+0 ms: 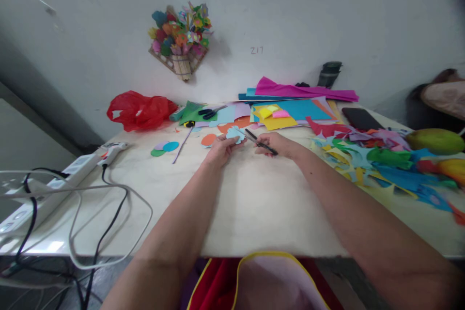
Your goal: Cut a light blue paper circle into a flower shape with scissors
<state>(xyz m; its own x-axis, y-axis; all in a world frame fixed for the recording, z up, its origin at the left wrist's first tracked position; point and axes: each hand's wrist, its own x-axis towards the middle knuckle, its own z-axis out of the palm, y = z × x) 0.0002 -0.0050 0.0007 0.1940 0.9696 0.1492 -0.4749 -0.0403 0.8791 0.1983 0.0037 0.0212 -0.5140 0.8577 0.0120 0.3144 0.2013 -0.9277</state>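
Between the thumb and fingers of my left hand (222, 149) is a light blue paper flower (235, 133) with a scalloped edge. My right hand (275, 144) grips black-handled scissors (260, 143), their blades pointing left at the flower's edge. Whether the blades are cutting into the paper is too small to tell. An orange paper circle (208, 140) lies just left of my left hand. Farther left rest a blue paper circle (170, 147), a green one (158, 153) and a lilac one, overlapping. A thin purple strip (182, 145) lies between these circles and the orange one.
Stacked coloured sheets (308, 109) and a second pair of scissors (209, 113) lie at the back. Paper scraps (392, 157), a dark phone (362, 119) and a mango-like fruit (434, 141) are on the right. A red plastic bag (141, 110), power strip (54, 191) and cables occupy the left.
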